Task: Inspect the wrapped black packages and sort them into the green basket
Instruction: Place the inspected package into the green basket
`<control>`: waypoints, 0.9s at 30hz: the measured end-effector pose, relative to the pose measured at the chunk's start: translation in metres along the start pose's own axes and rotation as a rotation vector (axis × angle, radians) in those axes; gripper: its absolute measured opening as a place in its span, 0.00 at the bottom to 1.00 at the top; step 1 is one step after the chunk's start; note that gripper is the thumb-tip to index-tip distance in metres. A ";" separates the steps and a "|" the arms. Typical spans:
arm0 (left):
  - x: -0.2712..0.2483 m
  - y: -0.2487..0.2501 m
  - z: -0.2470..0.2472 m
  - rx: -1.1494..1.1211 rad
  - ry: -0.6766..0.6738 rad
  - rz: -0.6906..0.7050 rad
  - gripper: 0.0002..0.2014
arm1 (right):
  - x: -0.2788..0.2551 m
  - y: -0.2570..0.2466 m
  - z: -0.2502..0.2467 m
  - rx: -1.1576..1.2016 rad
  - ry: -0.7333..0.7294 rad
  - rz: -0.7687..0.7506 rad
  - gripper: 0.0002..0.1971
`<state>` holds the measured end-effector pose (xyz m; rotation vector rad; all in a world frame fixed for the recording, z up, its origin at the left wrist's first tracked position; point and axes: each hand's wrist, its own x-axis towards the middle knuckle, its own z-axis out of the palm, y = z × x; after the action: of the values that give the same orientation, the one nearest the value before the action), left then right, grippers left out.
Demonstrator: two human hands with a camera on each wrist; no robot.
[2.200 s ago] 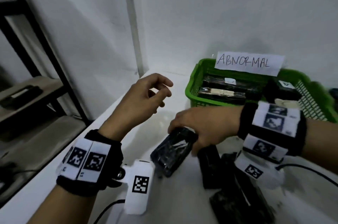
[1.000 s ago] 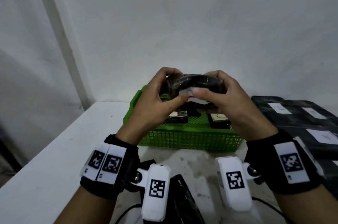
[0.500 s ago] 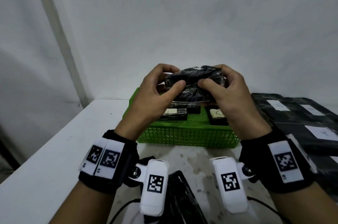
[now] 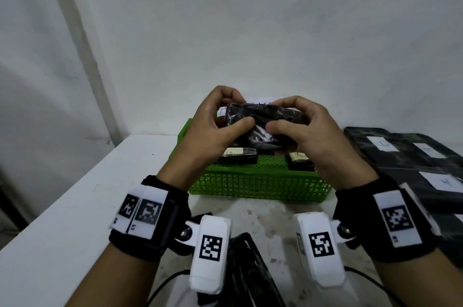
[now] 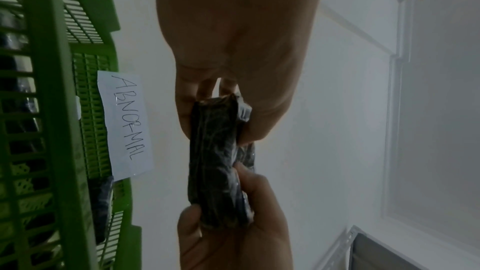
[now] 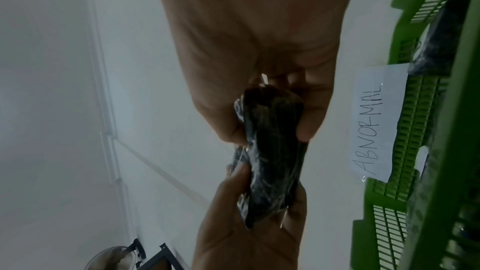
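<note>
A black package wrapped in crinkled clear film [image 4: 263,122] is held in the air over the green basket [image 4: 260,190], lying crosswise. My left hand [image 4: 236,112] grips its left end, thumb in front and fingers curled over the top. My right hand [image 4: 280,116] grips the right end the same way. The left wrist view shows the package [image 5: 215,161] edge-on between both hands, and so does the right wrist view [image 6: 272,161]. Inside the basket lie wrapped black packages with pale labels [image 4: 238,155].
A paper label reading ABNORMAL [image 5: 124,124] hangs on the basket's far wall. Flat black packages with white labels [image 4: 413,156] cover the table at the right. Another black package [image 4: 248,269] lies near the front edge, beside cables. A white wall stands close behind.
My right hand lifted the package off the table and my left hand joined it. In the last second both hands have turned it between the fingers, above the basket.
</note>
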<state>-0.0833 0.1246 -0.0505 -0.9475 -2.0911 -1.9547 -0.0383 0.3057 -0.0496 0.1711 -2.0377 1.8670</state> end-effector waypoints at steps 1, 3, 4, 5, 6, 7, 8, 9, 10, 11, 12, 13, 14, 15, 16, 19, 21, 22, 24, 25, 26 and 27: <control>0.000 0.000 0.002 0.015 0.007 0.018 0.13 | 0.000 0.001 0.001 -0.031 0.037 -0.046 0.14; -0.001 0.001 0.005 0.055 0.025 0.046 0.14 | 0.000 0.002 0.004 -0.094 0.078 -0.136 0.13; -0.001 0.001 0.006 0.068 0.027 0.047 0.15 | -0.001 0.002 0.004 -0.116 0.079 -0.166 0.13; -0.001 0.001 0.006 0.066 0.021 0.035 0.17 | -0.001 0.001 0.004 -0.130 0.072 -0.189 0.14; -0.001 0.001 0.005 0.045 0.008 0.006 0.17 | -0.003 0.000 0.003 -0.145 0.060 -0.214 0.15; -0.001 0.002 0.005 0.005 -0.012 -0.041 0.16 | -0.003 -0.001 0.001 -0.165 0.044 -0.244 0.17; 0.000 0.002 0.004 -0.036 -0.027 -0.091 0.13 | -0.003 -0.002 -0.002 -0.179 0.017 -0.267 0.19; 0.001 0.001 0.004 -0.059 -0.022 -0.119 0.10 | -0.003 -0.002 -0.004 -0.170 -0.019 -0.269 0.20; 0.002 0.001 0.004 -0.053 0.000 -0.117 0.07 | -0.003 -0.001 -0.005 -0.141 -0.060 -0.245 0.21; 0.002 0.000 0.004 -0.031 0.024 -0.097 0.05 | -0.003 -0.001 -0.006 -0.106 -0.092 -0.201 0.21; 0.003 0.000 0.005 -0.014 0.031 -0.073 0.06 | -0.002 0.000 -0.006 -0.078 -0.102 -0.145 0.21; 0.003 -0.001 0.005 -0.006 0.022 -0.051 0.07 | -0.001 0.000 -0.006 -0.057 -0.091 -0.098 0.19; 0.002 -0.001 0.006 0.001 0.010 -0.033 0.08 | 0.000 0.001 -0.006 -0.045 -0.065 -0.071 0.17; 0.001 -0.001 0.006 0.007 0.001 -0.017 0.09 | 0.001 0.001 -0.005 -0.053 -0.032 -0.079 0.16; 0.001 -0.001 0.007 0.011 -0.001 -0.005 0.09 | 0.001 0.002 -0.005 -0.077 -0.002 -0.115 0.15; 0.000 -0.001 0.009 0.017 0.020 0.042 0.09 | 0.000 0.002 -0.004 -0.137 0.055 -0.230 0.13; 0.001 -0.001 0.009 -0.010 0.013 0.030 0.12 | 0.000 0.001 -0.004 -0.148 0.052 -0.271 0.14; 0.001 -0.001 0.008 -0.038 -0.002 -0.008 0.15 | -0.001 0.001 -0.004 -0.159 0.046 -0.292 0.15; 0.002 0.000 0.007 -0.096 -0.030 -0.102 0.14 | -0.001 0.001 -0.006 -0.194 0.027 -0.333 0.19; 0.002 0.000 0.006 -0.110 -0.020 -0.123 0.13 | -0.001 0.002 -0.007 -0.205 0.008 -0.331 0.22; 0.003 -0.001 0.006 -0.111 0.005 -0.122 0.13 | -0.001 0.002 -0.009 -0.203 -0.016 -0.303 0.24; 0.003 -0.002 0.005 -0.101 0.028 -0.108 0.13 | -0.001 0.003 -0.010 -0.181 -0.040 -0.243 0.25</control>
<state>-0.0850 0.1307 -0.0512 -0.8357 -2.0867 -2.1315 -0.0367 0.3153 -0.0518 0.3915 -2.0935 1.5380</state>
